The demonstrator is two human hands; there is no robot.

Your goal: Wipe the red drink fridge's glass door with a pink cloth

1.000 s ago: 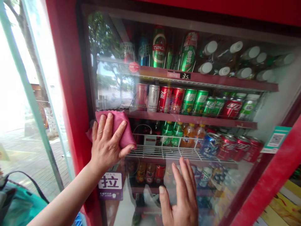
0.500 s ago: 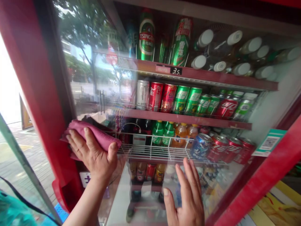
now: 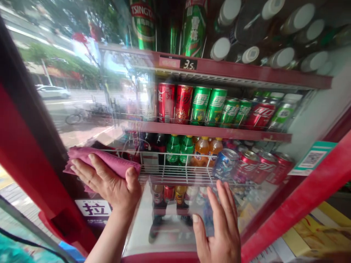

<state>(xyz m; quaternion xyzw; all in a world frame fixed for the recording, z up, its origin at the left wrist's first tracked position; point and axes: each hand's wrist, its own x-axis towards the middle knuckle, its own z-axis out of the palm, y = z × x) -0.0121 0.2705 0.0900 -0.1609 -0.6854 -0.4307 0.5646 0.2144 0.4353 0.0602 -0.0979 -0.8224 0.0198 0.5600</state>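
A pink cloth (image 3: 109,160) lies bunched against the glass door (image 3: 164,239) of a drinks fridge, close to the door's left edge. My left hand (image 3: 109,182) presses on the cloth with its palm and fingers, the fingers stretched out over it. Lower and to the right, my right hand (image 3: 218,223) is raised in front of the glass, fingers apart and nothing in it. Whether its fingertips touch the pane I cannot tell. Below the cloth, a white sticker (image 3: 93,208) marked "PULL" shows on the door.
Behind the glass stand green cans (image 3: 201,106), red cans (image 3: 183,104), orange bottles (image 3: 202,149) and white-capped bottles (image 3: 230,11) on shelves. A red door handle (image 3: 64,223) juts out at lower left. Yellow boxes (image 3: 315,233) sit at lower right. Street reflections cover the glass's left part.
The view has shifted, so the left door frame sits farther left and more of the sticker shows. Against the door, my left hand and the cloth are farther right. My right hand stays raised.
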